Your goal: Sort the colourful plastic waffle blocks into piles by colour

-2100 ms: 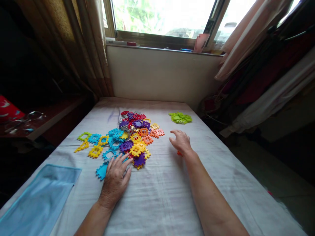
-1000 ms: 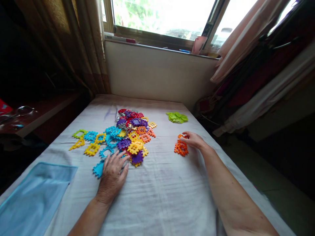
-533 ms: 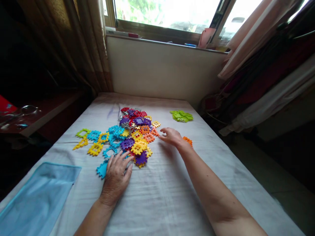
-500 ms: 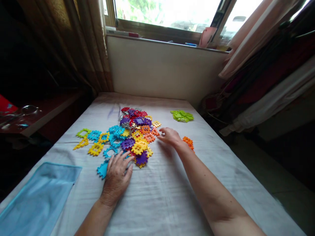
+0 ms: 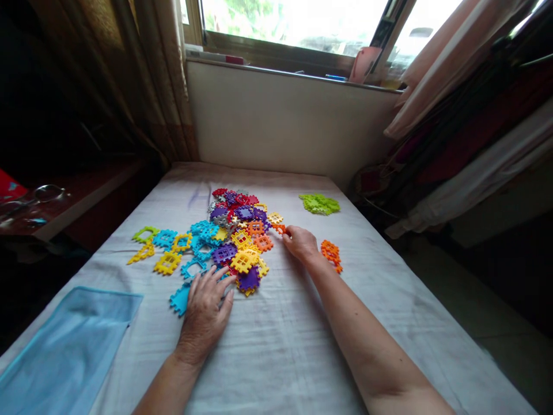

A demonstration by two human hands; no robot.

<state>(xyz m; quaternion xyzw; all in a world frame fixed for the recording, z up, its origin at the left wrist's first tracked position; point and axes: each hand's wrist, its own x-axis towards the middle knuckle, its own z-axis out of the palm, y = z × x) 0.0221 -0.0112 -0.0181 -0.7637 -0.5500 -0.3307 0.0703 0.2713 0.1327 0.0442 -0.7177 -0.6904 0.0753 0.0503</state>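
Observation:
A heap of notched plastic pieces in purple, yellow, red, blue and orange lies mid-table. My left hand rests at its near edge, fingers spread, over a blue piece. At the heap's right side, my right hand pinches an orange piece between thumb and fingers. Right of that hand sit a few orange pieces. Lime green pieces form a separate pile farther back. Yellow pieces and a green one lie to the left.
A light cloth covers the table. At the front left lies a blue fabric item. Glasses rest on a dark side surface. Behind the table are a wall and a window ledge with a pink cup.
My right hand has closed its fingers on an orange piece at the heap's right edge and drawn it slightly right. My left hand has stayed in place.

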